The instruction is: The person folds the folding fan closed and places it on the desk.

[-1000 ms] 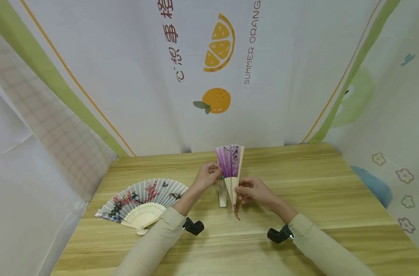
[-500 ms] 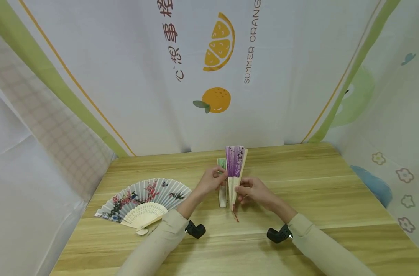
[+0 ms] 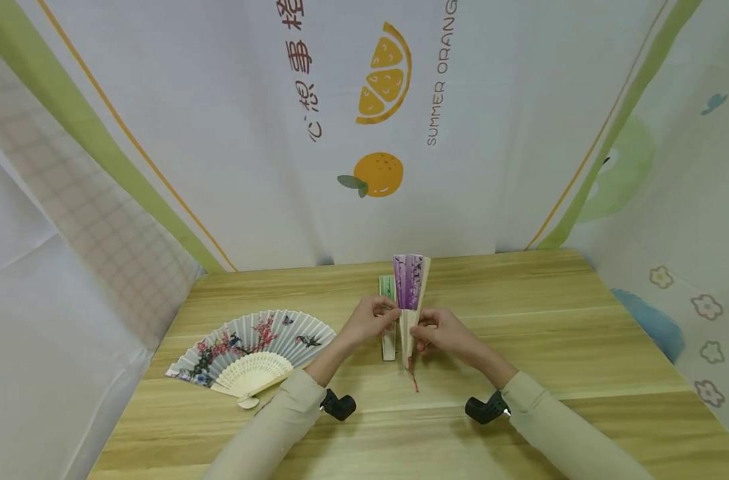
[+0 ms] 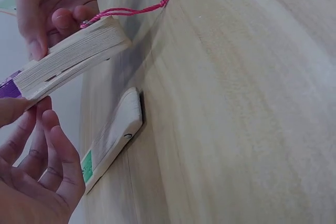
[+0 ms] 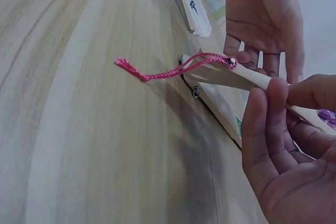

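A purple folding fan [image 3: 409, 283] with pale wooden ribs is held off the table, nearly folded, its red tassel [image 3: 415, 380] dangling from the lower end. My left hand [image 3: 371, 320] pinches its left edge near where the purple cloth meets the ribs. On the opposite edge, my right hand [image 3: 445, 333] pinches the ribs between thumb and fingers. Beneath and left of it lies a folded green fan [image 3: 387, 287] on the table, partly hidden by my left hand. In the left wrist view, the purple fan's ribs [image 4: 79, 51] lie close together between both hands.
A white fan [image 3: 253, 353] with printed blossoms lies spread on the wooden table [image 3: 556, 347] at the left, its right part behind my left forearm. A printed cloth [image 3: 460, 200] hangs along the table's back edge, with more cloth at both sides.
The purple fan has gone from partly spread to nearly folded. My left hand has shifted right and slightly down with the fan's left edge, uncovering the green fan's top. The right hand has barely moved.
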`<state>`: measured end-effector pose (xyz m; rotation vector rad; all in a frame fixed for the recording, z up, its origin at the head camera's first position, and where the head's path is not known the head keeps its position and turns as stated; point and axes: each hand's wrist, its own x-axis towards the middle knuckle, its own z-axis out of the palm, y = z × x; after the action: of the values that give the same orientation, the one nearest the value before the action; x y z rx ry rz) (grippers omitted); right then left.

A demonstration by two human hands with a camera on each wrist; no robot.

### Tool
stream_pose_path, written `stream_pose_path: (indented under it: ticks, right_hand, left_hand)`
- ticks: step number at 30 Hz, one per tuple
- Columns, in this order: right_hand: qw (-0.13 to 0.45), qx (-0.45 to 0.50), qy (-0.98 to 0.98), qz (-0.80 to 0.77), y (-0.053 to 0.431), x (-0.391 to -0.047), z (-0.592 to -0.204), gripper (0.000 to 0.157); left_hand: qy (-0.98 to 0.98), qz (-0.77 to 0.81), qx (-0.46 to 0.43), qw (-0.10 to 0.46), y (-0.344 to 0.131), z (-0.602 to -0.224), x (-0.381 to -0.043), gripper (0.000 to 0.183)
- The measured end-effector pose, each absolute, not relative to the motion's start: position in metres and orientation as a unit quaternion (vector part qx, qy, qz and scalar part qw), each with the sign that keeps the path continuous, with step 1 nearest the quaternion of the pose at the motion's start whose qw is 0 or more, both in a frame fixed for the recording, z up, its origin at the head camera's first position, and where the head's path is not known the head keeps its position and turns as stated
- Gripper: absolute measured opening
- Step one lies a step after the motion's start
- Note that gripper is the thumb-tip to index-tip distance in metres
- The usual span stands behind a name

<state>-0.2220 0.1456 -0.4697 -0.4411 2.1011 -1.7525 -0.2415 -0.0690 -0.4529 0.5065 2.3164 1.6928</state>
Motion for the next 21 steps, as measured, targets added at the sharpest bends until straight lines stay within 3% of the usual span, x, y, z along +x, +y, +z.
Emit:
stream_pose_path:
  ticks: [21]
  right_hand:
    - [0.126, -0.155, 0.782, -0.59, 0.1494, -0.2204, -0.4609, 0.013]
  left_hand:
    - [0.783, 0.587, 0.171, 0.113, -0.0621, -0.4576, -0.241, 0.021]
